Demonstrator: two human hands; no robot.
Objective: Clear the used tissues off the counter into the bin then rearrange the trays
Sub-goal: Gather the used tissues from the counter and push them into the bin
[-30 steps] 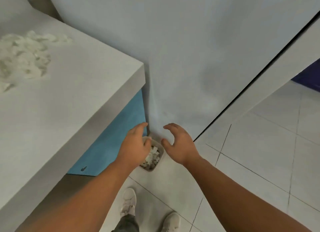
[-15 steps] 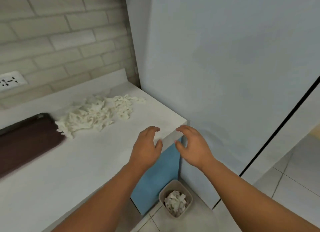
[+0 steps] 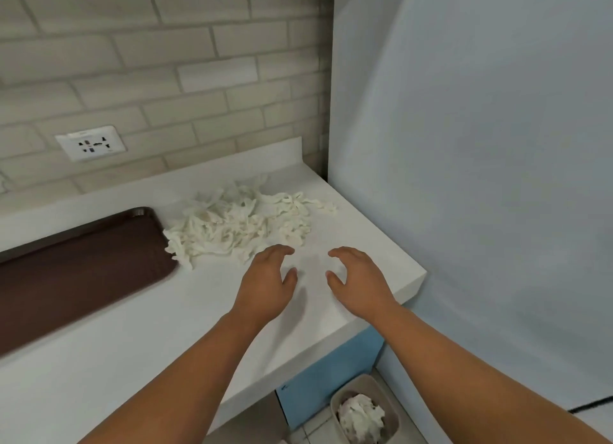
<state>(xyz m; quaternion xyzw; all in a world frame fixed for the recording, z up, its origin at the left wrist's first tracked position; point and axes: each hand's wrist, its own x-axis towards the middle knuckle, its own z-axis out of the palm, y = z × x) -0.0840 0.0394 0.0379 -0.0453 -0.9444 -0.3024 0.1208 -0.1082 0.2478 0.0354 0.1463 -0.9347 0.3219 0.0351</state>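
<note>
With the used tissues (image 3: pixel 243 224) heaped mid-frame on the counter (image 3: pixel 132 337) beside the brown tray (image 3: pixel 76 271), cup the left hand (image 3: pixel 265 287) and right hand (image 3: pixel 360 286), both empty with fingers loosely spread, around the whole pile before carrying it to the bin (image 3: pixel 384 395) at lower right.

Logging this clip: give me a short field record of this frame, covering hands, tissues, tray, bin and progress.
left hand: open, empty, over the counter, just short of the tissue pile
right hand: open, empty, nearer the counter corner
tissue pile: loose heap beside the tray's right end
tray: brown, flat on counter, left
bin: on floor below counter corner, tissues inside
progress: pile not yet cleared
</note>
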